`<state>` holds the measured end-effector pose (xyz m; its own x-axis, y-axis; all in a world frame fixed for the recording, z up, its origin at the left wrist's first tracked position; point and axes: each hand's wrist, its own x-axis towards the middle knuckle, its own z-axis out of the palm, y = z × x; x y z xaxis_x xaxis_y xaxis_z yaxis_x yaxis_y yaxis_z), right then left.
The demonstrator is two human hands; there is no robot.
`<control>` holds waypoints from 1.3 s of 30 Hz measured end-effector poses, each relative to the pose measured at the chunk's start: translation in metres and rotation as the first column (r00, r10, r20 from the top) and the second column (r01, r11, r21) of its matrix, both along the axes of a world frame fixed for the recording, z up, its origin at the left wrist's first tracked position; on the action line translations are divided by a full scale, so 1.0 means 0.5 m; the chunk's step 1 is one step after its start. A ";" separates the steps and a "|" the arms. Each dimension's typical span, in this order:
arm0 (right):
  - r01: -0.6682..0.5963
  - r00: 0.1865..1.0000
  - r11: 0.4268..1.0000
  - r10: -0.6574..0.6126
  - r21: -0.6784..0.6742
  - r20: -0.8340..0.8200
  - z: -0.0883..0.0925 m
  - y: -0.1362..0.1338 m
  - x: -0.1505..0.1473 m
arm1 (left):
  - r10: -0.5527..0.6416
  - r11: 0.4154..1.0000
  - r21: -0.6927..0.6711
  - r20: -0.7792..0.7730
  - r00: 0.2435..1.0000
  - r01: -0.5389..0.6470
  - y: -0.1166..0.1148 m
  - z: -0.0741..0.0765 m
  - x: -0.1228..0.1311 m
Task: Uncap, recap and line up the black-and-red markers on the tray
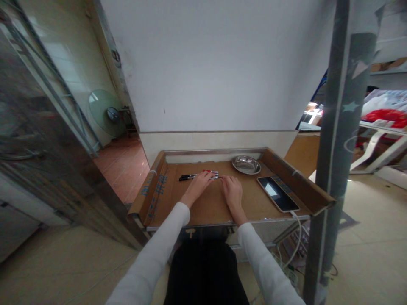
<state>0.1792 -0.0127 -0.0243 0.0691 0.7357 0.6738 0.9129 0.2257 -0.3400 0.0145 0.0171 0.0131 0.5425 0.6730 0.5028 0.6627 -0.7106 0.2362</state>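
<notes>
Several pens (194,175), black and red, lie in a row on the cardboard-covered table (210,205). My left hand (200,184) rests on the cardboard with its fingertips on the pens, fingers stretched out. Just to the right, my right hand (232,190) lies flat on the cardboard, fingers extended toward the pens' right ends. Neither hand grips anything that I can see.
A round metal dish (246,164) sits at the back right of the table. A phone (277,193) with a white cable lies near the right cardboard flap. A grey post (330,169) stands at the right. A glass fan (103,110) stands back left.
</notes>
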 end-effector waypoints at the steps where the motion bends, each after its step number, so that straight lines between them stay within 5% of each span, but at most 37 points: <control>1: -0.001 1.000 1.000 0.001 0.006 -0.011 -0.001 0.001 0.001 | -0.003 1.000 -0.004 0.006 1.000 0.003 0.000 0.001 0.000; 7: -0.068 0.998 0.998 0.068 -0.001 0.007 0.000 0.003 -0.004 | -0.015 0.999 -0.037 0.030 0.999 0.016 0.000 -0.007 0.001; 15: -0.429 0.903 0.902 0.427 -0.051 -0.038 0.002 -0.003 -0.024 | 0.030 0.998 -0.053 0.136 0.990 -0.023 -0.003 -0.020 -0.025; 20: -0.265 0.964 0.961 0.265 -0.082 -0.016 -0.017 0.022 -0.016 | 0.331 0.944 -0.022 0.046 0.943 -0.330 -0.005 -0.041 -0.067; 24: -0.103 0.988 0.985 0.118 -0.138 0.101 -0.025 0.039 -0.010 | 0.420 0.907 0.012 0.032 0.907 -0.421 0.005 -0.073 -0.095; 32: 0.065 0.969 0.972 -0.008 -0.226 0.246 -0.008 0.043 -0.017 | 0.442 0.891 -0.156 0.090 0.892 -0.426 0.042 -0.104 -0.089; 39: 0.077 0.962 0.971 -0.012 -0.228 0.274 -0.007 0.051 -0.019 | 0.317 0.947 -0.073 0.060 0.947 -0.312 0.038 -0.094 -0.046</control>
<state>0.1696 0.0130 -0.0279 -0.0539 0.8752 0.4808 0.9849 0.1260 -0.1190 -0.0083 0.0363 -0.0341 0.2629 0.8346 0.4841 0.8304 -0.4512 0.3269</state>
